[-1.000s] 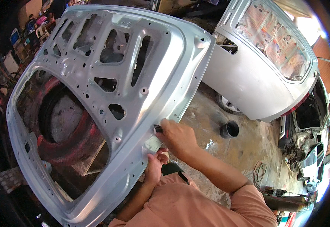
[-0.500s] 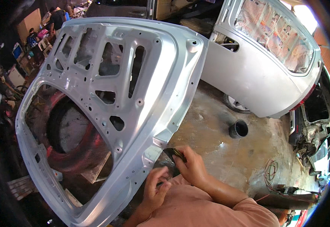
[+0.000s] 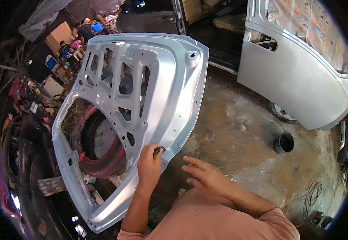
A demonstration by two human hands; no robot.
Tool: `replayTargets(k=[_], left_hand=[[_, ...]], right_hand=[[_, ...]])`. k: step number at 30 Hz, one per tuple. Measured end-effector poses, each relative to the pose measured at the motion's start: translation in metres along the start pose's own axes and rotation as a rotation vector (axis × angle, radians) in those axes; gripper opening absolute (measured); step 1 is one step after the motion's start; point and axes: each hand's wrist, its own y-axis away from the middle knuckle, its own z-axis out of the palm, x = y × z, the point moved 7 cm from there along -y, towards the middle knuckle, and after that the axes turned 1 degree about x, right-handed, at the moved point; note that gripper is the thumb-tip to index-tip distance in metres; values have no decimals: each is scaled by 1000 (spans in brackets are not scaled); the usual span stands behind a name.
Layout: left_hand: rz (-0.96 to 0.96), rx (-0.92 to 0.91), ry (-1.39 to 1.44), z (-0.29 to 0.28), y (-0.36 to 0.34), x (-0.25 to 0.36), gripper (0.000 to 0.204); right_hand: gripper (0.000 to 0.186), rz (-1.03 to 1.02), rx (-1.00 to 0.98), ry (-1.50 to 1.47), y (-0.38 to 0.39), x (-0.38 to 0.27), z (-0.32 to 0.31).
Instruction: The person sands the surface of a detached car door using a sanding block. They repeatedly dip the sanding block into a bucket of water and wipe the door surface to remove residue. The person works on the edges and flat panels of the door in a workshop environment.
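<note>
The right hand [image 3: 206,176] hovers over the stained concrete floor [image 3: 238,132], fingers spread and empty. Just beside it, the left hand [image 3: 149,166] grips a small dark sanding pad [image 3: 158,151], fingers curled around it, pressing it against the lower right edge of the silver car panel [image 3: 170,92]. The panel leans tilted over a red tyre-like ring [image 3: 102,160]. Farther off, a black pot [image 3: 284,143] stands on the floor before a silver car door [image 3: 298,84].

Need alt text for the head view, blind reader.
A person's left hand presses a small dark pad against the edge of a bare silver car tailgate panel, while the open right hand hovers over the stained concrete floor. A silver car door stands behind.
</note>
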Motion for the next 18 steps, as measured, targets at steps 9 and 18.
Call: replayTargets(k=[9,18], left_hand=[[216,126,-394,10,-34,8,41],[266,302,-221,55,-156,107,50]], right_hand=[[40,259,99,129,80,148,-50],[33,186,74,-84,39,123,-53]])
